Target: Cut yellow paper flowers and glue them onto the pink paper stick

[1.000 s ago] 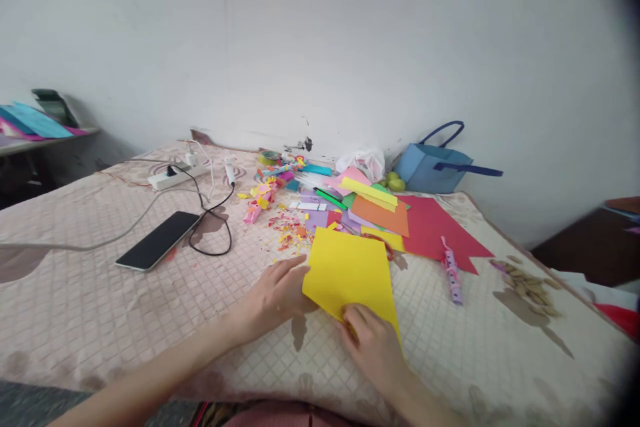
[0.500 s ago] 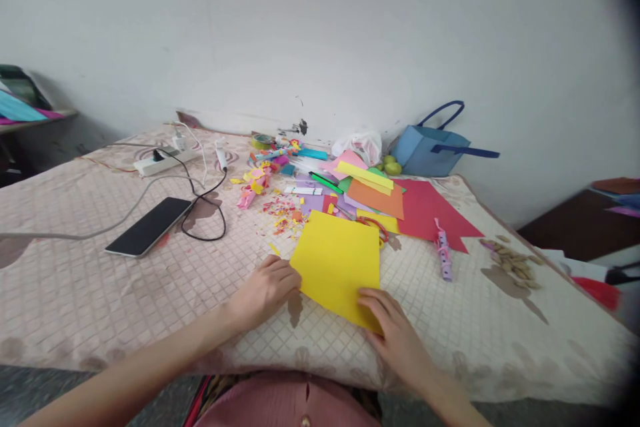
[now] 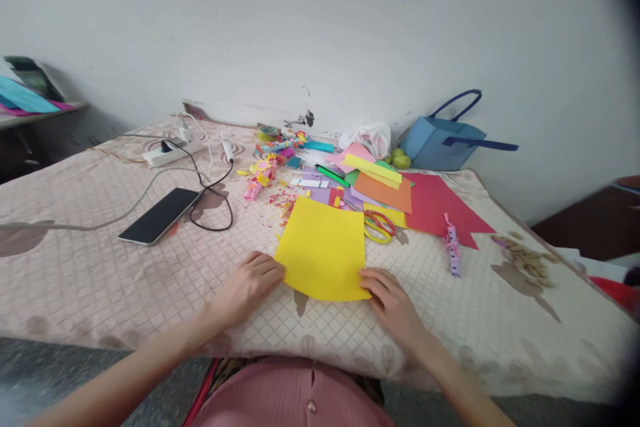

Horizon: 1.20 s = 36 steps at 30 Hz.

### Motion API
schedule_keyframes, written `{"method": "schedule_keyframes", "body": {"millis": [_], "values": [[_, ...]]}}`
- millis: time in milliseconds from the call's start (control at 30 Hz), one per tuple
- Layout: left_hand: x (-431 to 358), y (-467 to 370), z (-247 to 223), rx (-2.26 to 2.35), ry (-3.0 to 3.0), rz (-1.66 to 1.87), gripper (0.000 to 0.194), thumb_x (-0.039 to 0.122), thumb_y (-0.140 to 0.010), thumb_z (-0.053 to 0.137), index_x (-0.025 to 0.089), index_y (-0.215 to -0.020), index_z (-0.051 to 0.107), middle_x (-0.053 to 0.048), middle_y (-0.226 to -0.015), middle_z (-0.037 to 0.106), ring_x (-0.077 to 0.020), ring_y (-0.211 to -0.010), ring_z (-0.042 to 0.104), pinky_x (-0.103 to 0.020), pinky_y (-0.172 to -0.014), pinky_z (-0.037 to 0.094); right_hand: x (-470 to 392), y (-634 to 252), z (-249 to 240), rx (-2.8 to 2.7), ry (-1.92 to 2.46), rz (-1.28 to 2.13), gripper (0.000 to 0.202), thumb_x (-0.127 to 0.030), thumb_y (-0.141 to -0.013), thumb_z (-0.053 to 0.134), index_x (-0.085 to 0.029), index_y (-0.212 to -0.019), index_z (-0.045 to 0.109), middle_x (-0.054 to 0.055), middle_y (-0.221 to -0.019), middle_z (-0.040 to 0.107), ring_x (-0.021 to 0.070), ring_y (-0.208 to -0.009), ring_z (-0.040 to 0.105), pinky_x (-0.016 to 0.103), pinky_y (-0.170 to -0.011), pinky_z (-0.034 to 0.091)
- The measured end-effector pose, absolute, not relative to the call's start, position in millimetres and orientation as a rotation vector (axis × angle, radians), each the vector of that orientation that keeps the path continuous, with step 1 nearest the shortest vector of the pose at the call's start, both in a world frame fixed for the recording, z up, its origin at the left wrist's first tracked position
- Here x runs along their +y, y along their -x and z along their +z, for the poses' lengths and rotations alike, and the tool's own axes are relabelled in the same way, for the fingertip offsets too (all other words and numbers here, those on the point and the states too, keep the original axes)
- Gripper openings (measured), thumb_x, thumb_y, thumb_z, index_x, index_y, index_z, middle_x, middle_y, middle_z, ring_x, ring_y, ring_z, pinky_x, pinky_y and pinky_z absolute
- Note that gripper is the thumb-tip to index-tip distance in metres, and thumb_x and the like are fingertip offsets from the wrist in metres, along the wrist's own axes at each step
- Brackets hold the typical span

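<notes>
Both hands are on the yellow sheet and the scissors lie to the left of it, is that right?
Not quite: the head view shows the scissors to the right of the yellow sheet. The left hand and right hand are on it, yes.

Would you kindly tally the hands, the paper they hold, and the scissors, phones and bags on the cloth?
Left hand and right hand: 2
Held yellow sheet: 1
Scissors: 1 pair
Phone: 1
Blue bag and plastic bag: 2
Total: 7
</notes>
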<state>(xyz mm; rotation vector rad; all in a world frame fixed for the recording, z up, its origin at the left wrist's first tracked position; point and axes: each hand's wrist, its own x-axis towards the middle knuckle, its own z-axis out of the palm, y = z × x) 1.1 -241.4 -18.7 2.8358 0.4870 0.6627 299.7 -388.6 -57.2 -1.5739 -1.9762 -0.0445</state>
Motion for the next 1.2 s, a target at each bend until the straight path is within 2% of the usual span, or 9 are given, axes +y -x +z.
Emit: {"method": "schedule_keyframes", "body": {"millis": [133,200,267,367,467,600,967,1200], "values": [[-232,-1,-23,0.525,-2.784,0.577,0.017,0.022,-0.092,0.043,0.018,-0.095,0.06,-0.005,-0.099,0.066,-0.0181,-0.093,0.058,-0.037,-0.087,0.04,-388,-301,-55,-2.003,1.479,-0.036,0.033,-0.005,-0.083,0.046,-0.024,-0.108,0.057,0.009,-0.111,0.06,0.0231,-0.104,0.055,0.046,-0.089,0.049],[-228,-1,-27,0.549,-2.702,0.572,0.015,0.02,-0.09,0.047,0.018,-0.099,0.058,-0.005,-0.102,0.065,-0.0182,-0.096,0.057,-0.036,-0.089,0.04,-392,-299,-52,-2.067,1.448,0.012,0.028,-0.007,-0.084,0.049,-0.024,-0.104,0.058,0.008,-0.108,0.061,0.0225,-0.103,0.055,0.045,-0.088,0.048],[-224,-2,-31,0.558,-2.584,0.59,0.012,0.019,-0.087,0.051,0.017,-0.095,0.059,-0.005,-0.101,0.065,-0.0177,-0.095,0.057,-0.034,-0.087,0.042,-396,-294,-48,-2.081,1.466,0.087,0.02,-0.011,-0.085,0.052,-0.024,-0.099,0.059,0.007,-0.103,0.062,0.0219,-0.099,0.055,0.043,-0.087,0.047],[-218,-5,-33,0.627,-2.414,0.58,0.011,0.022,-0.084,0.053,0.016,-0.079,0.06,-0.005,-0.088,0.063,-0.015,-0.081,0.057,-0.027,-0.072,0.045,-395,-285,-44,-1.894,1.613,0.205,0.008,-0.019,-0.088,0.05,-0.021,-0.087,0.057,0.006,-0.092,0.06,0.0205,-0.091,0.055,0.038,-0.08,0.047],[-210,-10,-33,0.793,-2.308,0.518,0.017,0.028,-0.081,0.055,0.015,-0.072,0.06,-0.003,-0.075,0.058,-0.0125,-0.065,0.052,-0.025,-0.059,0.04,-386,-279,-42,-1.684,1.766,0.279,0.015,-0.023,-0.089,0.046,-0.02,-0.075,0.052,0.004,-0.08,0.056,0.0193,-0.079,0.054,0.033,-0.069,0.046],[-200,-16,-37,0.933,-2.282,0.529,0.024,0.036,-0.078,0.057,0.015,-0.066,0.057,-0.001,-0.067,0.053,-0.0116,-0.06,0.047,-0.025,-0.055,0.036,-374,-278,-47,-1.602,1.867,0.273,0.021,-0.024,-0.088,0.045,-0.021,-0.067,0.044,0.001,-0.069,0.05,0.0176,-0.068,0.05,0.031,-0.063,0.041],[-200,-25,-40,1.135,-2.381,0.565,0.03,0.04,-0.077,0.058,0.018,-0.061,0.044,-0.001,-0.072,0.051,-0.0128,-0.061,0.047,-0.027,-0.056,0.034,-378,-271,-60,-1.495,1.876,0.092,0.016,-0.024,-0.084,0.049,-0.021,-0.07,0.044,0.004,-0.08,0.049,0.0191,-0.077,0.049,0.032,-0.069,0.042],[-207,-27,-39,1.218,-2.435,0.534,0.029,0.04,-0.079,0.056,0.018,-0.064,0.045,-0.002,-0.079,0.052,-0.0137,-0.066,0.049,-0.027,-0.055,0.032,-377,-269,-60,-1.504,1.893,0.045,0.017,-0.021,-0.084,0.049,-0.021,-0.068,0.043,0.004,-0.08,0.048,0.0194,-0.077,0.049,0.034,-0.07,0.043]]}}
